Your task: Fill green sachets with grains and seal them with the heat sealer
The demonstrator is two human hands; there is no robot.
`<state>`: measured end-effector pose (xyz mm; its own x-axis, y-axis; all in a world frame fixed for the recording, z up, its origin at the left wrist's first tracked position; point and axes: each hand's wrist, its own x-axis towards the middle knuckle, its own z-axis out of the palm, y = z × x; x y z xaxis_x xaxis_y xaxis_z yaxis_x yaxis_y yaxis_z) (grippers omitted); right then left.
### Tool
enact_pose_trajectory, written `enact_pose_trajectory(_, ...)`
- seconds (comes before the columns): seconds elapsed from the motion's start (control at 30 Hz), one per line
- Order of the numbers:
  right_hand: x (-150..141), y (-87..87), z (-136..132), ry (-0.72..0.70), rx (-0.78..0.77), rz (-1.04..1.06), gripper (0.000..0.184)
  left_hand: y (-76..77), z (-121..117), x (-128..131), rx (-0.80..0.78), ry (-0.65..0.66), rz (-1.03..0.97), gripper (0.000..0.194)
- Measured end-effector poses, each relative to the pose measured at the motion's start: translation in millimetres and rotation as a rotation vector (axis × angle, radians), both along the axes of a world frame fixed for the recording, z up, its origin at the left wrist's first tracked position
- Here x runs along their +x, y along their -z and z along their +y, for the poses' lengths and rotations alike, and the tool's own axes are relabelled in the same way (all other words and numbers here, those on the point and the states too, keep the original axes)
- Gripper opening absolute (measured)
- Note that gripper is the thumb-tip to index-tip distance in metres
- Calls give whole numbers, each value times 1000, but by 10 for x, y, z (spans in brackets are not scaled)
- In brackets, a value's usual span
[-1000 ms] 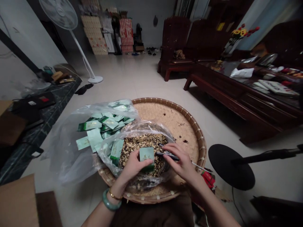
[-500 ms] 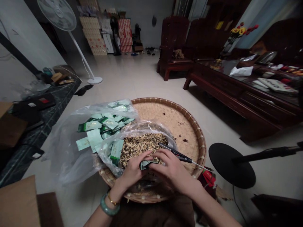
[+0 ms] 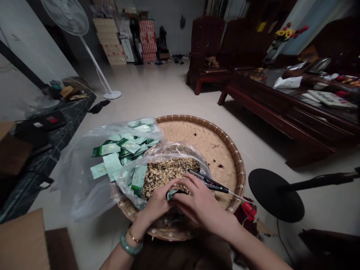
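A small green sachet is held above the dry loose mix of pale flakes and dark bits. My left hand grips the sachet from the left side, its fingers closed. From the right, my right hand curls its fingers over the same sachet, hiding much of it. The mix fills a clear plastic bag on a round woven bamboo tray. Beside my right fingers, a long black two-armed tool with a thin pale cord or rod lies across the bag's edge.
Many green sachets lie in a large clear bag at the left; a few more sit inside the mix bag. Right of the tray is a round black stand base. A cardboard box is at lower left, a wooden table at right.
My right hand has shifted slightly left and closer to my left hand, covering more of the sachet. The tray, bags and black tool stay put.
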<state>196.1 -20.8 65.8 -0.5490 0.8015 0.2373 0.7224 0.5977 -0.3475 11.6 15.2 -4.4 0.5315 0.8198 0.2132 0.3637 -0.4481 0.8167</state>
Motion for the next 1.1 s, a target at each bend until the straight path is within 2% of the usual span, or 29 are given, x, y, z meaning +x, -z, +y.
enact_pose_trajectory(0.07,-4,-3,19,-29,-47,6,15,-8,5,6,-14,-12,3,59)
enact_pose_trajectory(0.27,-73,47,97,13,-121,-1,14,-67,17,12,-87,-17,24,60)
enact_pose_trajectory(0.37,-39,28,104,1,-113,160,12,-104,21,20,-162,-48,-7,61)
enact_pose_trajectory(0.47,20,40,127,101,-147,415,20,-152,21,53,-252,-95,-55,56)
enact_pose_trajectory(0.53,41,84,163,204,-212,562,20,-185,21,81,-316,-144,-67,44)
enact_pose_trajectory(0.63,37,180,228,290,-331,683,7,-229,25,111,-440,-182,-162,32)
enact_pose_trajectory(0.73,19,269,283,326,-446,762,11,-265,33,125,-523,-213,-281,37)
enact_pose_trajectory(0.87,16,349,337,378,-626,862,17,-287,39,150,-556,-280,-300,41)
enact_pose_trajectory(0.97,16,376,362,395,-694,906,20,-271,31,180,-609,-318,-340,39)
enact_pose_trajectory(1.1,-6,389,370,408,-779,945,25,-205,-8,219,-808,-256,-418,42)
